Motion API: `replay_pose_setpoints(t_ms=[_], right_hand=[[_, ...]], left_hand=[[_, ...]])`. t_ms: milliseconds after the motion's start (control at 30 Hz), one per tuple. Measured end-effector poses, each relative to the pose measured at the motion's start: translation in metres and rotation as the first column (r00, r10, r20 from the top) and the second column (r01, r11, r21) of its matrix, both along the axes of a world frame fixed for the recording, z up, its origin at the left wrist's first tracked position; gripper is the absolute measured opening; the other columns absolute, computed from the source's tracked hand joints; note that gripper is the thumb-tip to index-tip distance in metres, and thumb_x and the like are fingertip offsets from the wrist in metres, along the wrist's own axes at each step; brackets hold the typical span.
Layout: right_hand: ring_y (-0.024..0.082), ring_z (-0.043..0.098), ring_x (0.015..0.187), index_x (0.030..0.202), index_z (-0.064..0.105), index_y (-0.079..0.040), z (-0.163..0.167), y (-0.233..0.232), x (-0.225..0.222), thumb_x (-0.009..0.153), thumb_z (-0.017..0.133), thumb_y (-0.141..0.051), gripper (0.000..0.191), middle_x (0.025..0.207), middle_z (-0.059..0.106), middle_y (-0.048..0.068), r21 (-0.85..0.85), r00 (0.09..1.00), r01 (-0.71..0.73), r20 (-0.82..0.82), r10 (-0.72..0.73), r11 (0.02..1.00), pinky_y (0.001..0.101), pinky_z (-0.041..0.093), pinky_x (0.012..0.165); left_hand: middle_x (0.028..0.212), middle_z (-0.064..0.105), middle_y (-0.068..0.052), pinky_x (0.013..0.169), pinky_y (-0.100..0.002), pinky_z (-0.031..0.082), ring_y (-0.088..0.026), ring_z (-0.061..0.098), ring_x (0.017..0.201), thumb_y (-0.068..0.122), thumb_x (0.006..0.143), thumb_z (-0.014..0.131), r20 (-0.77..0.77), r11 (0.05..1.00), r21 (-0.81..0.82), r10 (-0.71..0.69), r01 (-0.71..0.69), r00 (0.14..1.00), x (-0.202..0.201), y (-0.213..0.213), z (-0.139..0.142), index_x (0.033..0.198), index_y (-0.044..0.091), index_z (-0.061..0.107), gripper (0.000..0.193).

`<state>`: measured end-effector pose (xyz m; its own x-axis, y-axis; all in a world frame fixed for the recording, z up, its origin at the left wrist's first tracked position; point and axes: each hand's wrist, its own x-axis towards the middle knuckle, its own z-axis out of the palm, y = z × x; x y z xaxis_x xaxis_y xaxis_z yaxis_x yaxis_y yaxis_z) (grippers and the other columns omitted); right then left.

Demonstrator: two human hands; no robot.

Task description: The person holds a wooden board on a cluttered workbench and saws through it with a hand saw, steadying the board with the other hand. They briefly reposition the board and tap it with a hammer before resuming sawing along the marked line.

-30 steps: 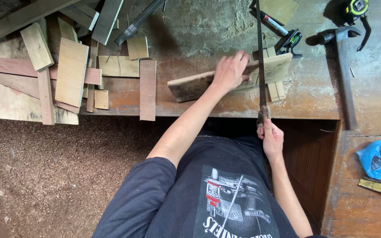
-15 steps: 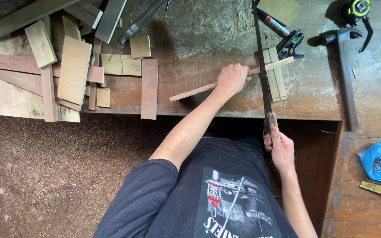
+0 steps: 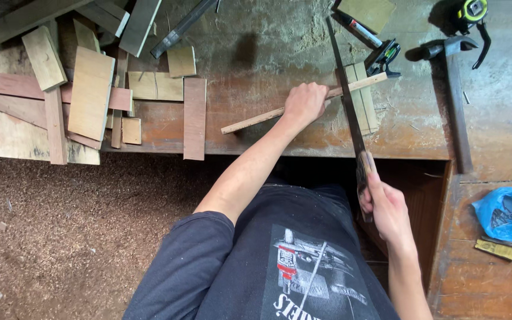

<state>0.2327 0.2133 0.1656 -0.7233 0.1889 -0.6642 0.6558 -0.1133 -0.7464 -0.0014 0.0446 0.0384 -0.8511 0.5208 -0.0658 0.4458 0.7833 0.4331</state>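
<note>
My left hand (image 3: 304,102) presses down on a long thin wooden strip (image 3: 250,121) that lies slanted across the worn workbench (image 3: 268,35). My right hand (image 3: 386,207) grips the wooden handle of a hand saw (image 3: 346,101), below the bench's front edge. The saw's dark blade runs up across the strip just right of my left hand. Under the strip's right end lies a small light wood block (image 3: 362,98).
Several wood offcuts and boards (image 3: 90,92) are piled at the bench's left. A hammer (image 3: 454,89), tape measure (image 3: 472,10), marker (image 3: 360,26) and a black tool (image 3: 386,56) lie at the upper right. A blue plastic bag (image 3: 505,213) sits at right. Sawdust (image 3: 60,237) covers the floor.
The saw has been pulled back toward me and my right hand has dropped lower. The piece under my left hand has turned from its broad face to showing as a thin strip.
</note>
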Motion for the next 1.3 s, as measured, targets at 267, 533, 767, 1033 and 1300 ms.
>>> replay_pose_setpoints(t_ms=[267, 533, 767, 1033, 1300], right_hand=[[0.01, 0.037, 0.052, 0.068, 0.049, -0.004, 0.009, 0.013, -0.003, 0.108, 0.051, -0.043, 0.056, 0.057, 0.044, 0.001, 0.041, 0.993, -0.036, 0.114, 0.031, 0.999, 0.0277, 0.031, 0.05], [0.01, 0.04, 0.053, 0.069, 0.05, -0.005, 0.016, 0.004, 0.004, 0.107, 0.05, -0.044, 0.054, 0.058, 0.045, 0.001, 0.059, 0.996, -0.047, 0.082, 0.043, 0.997, 0.0268, 0.033, 0.05], [0.009, 0.04, 0.054, 0.07, 0.05, -0.006, 0.008, 0.005, -0.006, 0.108, 0.049, -0.044, 0.054, 0.059, 0.045, -0.001, 0.03, 0.998, -0.05, 0.026, 0.05, 0.998, 0.0259, 0.034, 0.052], [0.01, 0.041, 0.053, 0.07, 0.05, -0.003, 0.015, 0.003, -0.013, 0.108, 0.049, -0.045, 0.057, 0.057, 0.045, 0.001, 0.111, 0.992, -0.099, 0.093, 0.089, 0.989, 0.0274, 0.034, 0.051], [0.009, 0.042, 0.055, 0.07, 0.053, -0.005, 0.027, 0.009, 0.01, 0.106, 0.049, -0.044, 0.054, 0.06, 0.047, -0.001, 0.138, 0.994, -0.105, 0.053, 0.098, 0.985, 0.0265, 0.034, 0.052]], left_hand=[[0.075, 0.074, -0.019, 0.063, -0.047, 0.06, -0.035, 0.075, 0.073, 0.011, 0.079, 0.071, -0.014, 0.999, -0.036, -0.027, 0.026, 1.0, 0.004, 0.003, -0.009, 0.083, 0.005, 0.074, 0.007], [0.077, 0.075, -0.017, 0.06, -0.041, 0.061, -0.029, 0.077, 0.07, 0.005, 0.086, 0.068, -0.039, 0.994, -0.102, -0.031, 0.027, 0.999, 0.002, 0.005, -0.023, 0.085, 0.007, 0.074, 0.007], [0.073, 0.074, -0.018, 0.061, -0.044, 0.061, -0.033, 0.076, 0.071, 0.011, 0.08, 0.072, -0.104, 0.999, -0.028, -0.018, 0.015, 0.994, -0.008, 0.001, -0.021, 0.08, 0.006, 0.074, 0.006], [0.077, 0.075, -0.021, 0.064, -0.047, 0.062, -0.035, 0.076, 0.074, 0.005, 0.082, 0.072, -0.067, 1.0, -0.025, 0.005, -0.007, 0.998, -0.004, 0.002, -0.027, 0.084, 0.004, 0.075, 0.003], [0.078, 0.073, -0.021, 0.065, -0.048, 0.06, -0.036, 0.074, 0.073, 0.02, 0.075, 0.082, 0.018, 0.998, -0.015, 0.069, -0.068, 0.997, -0.039, -0.011, -0.009, 0.084, 0.003, 0.074, 0.021]])
